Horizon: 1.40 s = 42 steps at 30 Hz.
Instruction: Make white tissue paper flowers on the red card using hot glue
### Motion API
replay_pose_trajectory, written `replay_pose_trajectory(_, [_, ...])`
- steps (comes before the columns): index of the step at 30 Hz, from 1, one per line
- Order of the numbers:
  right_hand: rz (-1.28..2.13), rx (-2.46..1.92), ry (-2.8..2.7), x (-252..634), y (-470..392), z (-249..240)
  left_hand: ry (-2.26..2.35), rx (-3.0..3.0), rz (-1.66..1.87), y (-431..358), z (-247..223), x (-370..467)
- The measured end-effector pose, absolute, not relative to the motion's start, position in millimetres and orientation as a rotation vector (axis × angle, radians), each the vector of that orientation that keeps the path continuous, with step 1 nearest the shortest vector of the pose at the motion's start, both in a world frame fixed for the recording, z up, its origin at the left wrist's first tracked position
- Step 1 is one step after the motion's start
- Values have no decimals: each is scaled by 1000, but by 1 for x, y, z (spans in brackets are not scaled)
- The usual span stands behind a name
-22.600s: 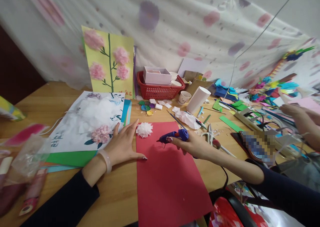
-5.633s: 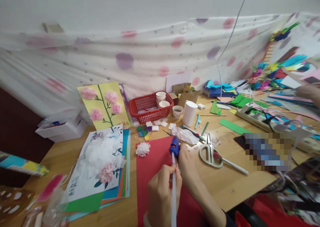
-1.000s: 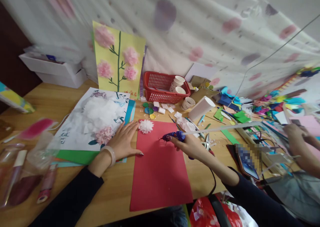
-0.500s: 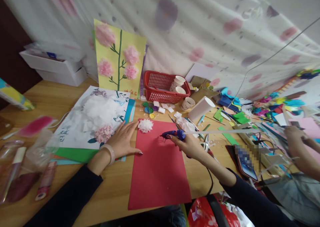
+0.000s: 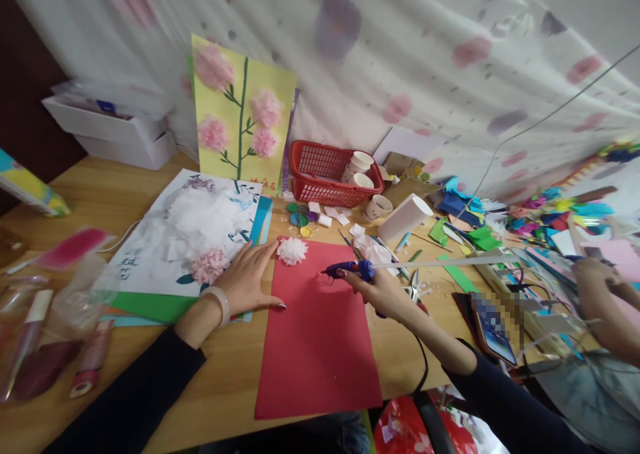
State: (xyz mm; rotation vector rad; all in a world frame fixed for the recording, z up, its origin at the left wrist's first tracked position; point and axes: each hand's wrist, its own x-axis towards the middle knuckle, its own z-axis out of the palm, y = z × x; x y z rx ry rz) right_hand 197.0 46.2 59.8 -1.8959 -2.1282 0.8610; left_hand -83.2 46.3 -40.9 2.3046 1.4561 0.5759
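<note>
A red sheet of paper [image 5: 320,347] lies on the table in front of me. A white paper flower [image 5: 292,251] sits at its upper left corner. My right hand [image 5: 377,291] grips a blue hot glue gun [image 5: 353,269], a long clear glue stick [image 5: 445,262] jutting from its back. The nozzle points left, over the upper middle of the red sheet. With fingers spread, my left hand [image 5: 247,281] rests flat across the sheet's left edge and the papers beside it. A white painted sheet [image 5: 150,267] with cotton and a pink flower lies to the left.
Behind stand a yellow flower picture [image 5: 220,161] and a red basket [image 5: 325,191] with paper cups. A white roll [image 5: 405,217], scissors [image 5: 414,286], a phone [image 5: 493,327] and a power strip [image 5: 530,314] lie to the right. Another person's hand [image 5: 597,277] works at far right.
Both hands keep almost the same place, and the glue gun stays over the upper part of the red sheet. The whole view has shifted very slightly.
</note>
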Motion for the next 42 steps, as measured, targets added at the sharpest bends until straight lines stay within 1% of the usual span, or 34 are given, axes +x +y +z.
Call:
replay_pose_trajectory(5, [927, -1909, -2110, 196, 45, 63, 1457, 2315, 567, 47, -42, -83])
replay_pose_trajectory(9, [852, -1995, -2129, 195, 43, 63, 1446, 2310, 606, 47, -42, -83])
replay_pose_trajectory(15, [887, -1857, -2161, 201, 42, 64, 1444, 2307, 602, 46, -41, -83])
replay_pose_trajectory(21, [850, -1975, -2113, 203, 38, 65, 1470, 2299, 559, 46, -40, -83])
replay_pose_trajectory(26, [938, -1959, -2123, 205, 34, 66, 1481, 2302, 536, 45, -38, -82])
replay_pose_trajectory(33, [855, -1966, -2088, 202, 30, 67, 1452, 2311, 583, 46, -39, -84])
replay_pose_trajectory(39, [933, -1987, -2110, 199, 28, 70, 1446, 2342, 579, 46, -40, -86])
replay_pose_trajectory(42, [870, -1982, -2116, 198, 28, 70, 1443, 2355, 600, 47, -42, -86])
